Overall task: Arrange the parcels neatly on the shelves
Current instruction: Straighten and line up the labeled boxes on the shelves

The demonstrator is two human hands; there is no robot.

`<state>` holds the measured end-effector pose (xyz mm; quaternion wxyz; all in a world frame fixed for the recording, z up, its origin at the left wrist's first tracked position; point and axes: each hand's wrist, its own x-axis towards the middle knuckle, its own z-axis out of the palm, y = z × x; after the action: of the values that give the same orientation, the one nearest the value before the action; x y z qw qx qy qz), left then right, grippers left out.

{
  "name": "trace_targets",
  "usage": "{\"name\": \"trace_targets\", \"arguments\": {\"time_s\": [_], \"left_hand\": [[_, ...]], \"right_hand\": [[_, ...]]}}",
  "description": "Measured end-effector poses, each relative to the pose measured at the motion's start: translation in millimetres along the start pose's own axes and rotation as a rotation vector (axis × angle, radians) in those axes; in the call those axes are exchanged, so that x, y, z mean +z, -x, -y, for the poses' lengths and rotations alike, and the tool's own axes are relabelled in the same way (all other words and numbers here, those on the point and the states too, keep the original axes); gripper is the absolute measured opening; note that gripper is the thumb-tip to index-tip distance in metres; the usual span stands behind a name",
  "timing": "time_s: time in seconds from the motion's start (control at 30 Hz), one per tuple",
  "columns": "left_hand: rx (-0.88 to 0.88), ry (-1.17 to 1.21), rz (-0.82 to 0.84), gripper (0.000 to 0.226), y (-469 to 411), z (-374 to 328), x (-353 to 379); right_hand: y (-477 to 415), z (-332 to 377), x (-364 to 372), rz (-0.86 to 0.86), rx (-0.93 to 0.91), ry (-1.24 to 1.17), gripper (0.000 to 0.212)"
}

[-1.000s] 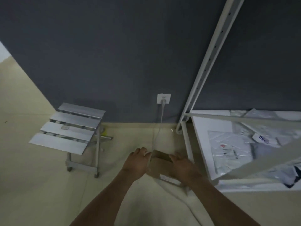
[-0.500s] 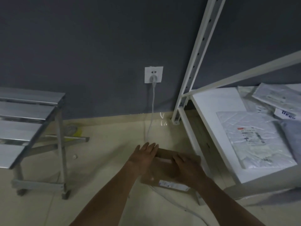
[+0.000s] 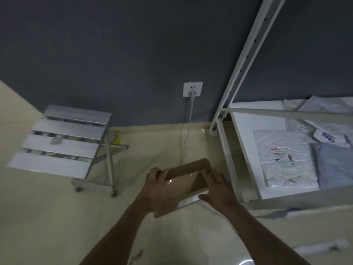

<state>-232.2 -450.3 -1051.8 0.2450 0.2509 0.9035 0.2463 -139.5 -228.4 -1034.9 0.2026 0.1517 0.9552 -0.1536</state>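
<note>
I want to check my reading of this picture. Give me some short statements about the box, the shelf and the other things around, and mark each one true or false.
1. Both the left hand and the right hand hold the brown box. True.
2. The brown box lies on the white shelf. False: it is held in the air, left of the shelf.
3. A plug sits in the wall socket. True.
4. The metal stool stands right of the shelf. False: it stands far to the left, near the wall.
5. The white parcel on the shelf bears a printed label. True.
</note>
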Motion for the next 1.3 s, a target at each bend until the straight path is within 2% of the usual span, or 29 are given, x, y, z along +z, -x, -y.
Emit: {"name": "trace_targets", "arguments": {"time_s": [0.17,0.37,0.43,0.5,0.53,0.6,0.67,0.73,0.83,0.97,1.1,1.2,1.3], "left_hand": [[-0.134,0.207,-0.063,0.119,94,-54,-110],[-0.25,0.442,-0.175,0.113,212,-139,-250],[-0.253,0.553,-0.21,0.109,248,-166,-290],[-0.215,0.602,-0.211,0.108,281,-194,-327],[-0.196,0.621,-0.199,0.109,297,-207,-343],[-0.165,0.667,-0.185,0.11,325,-236,-374],[-0.134,0.709,-0.204,0.101,352,-264,-399],[-0.109,0.753,-0.27,0.089,376,-289,-417],[-0.041,0.869,-0.437,0.085,411,-326,-432],[0.05,0.818,-0.482,0.074,453,-387,-437],[0.138,0.659,-0.397,0.07,483,-467,-419],[0.252,0.562,-0.314,0.067,497,-535,-400],[0.365,0.463,-0.198,0.064,505,-603,-388]], "right_hand": [[72,47,-111,-0.037,-0.043,-0.358,0.093],[180,107,-258,0.014,0.077,-0.753,0.112],[222,126,-302,0.01,0.082,-0.829,0.088],[263,142,-342,-0.036,0.072,-0.812,0.061],[282,150,-360,-0.081,0.065,-0.781,0.062],[315,161,-390,-0.185,0.042,-0.75,0.076],[346,171,-418,-0.286,0.011,-0.739,0.076],[375,176,-443,-0.374,-0.002,-0.696,0.078],[424,173,-474,-0.433,-0.05,-0.682,0.08],[491,143,-500,-0.399,-0.144,-0.72,0.074],[554,75,-521,-0.383,-0.151,-0.489,0.097],[602,27,-546,-0.231,-0.225,-0.237,0.112],[646,-4,-573,-0.053,-0.296,-0.234,0.115]]}}
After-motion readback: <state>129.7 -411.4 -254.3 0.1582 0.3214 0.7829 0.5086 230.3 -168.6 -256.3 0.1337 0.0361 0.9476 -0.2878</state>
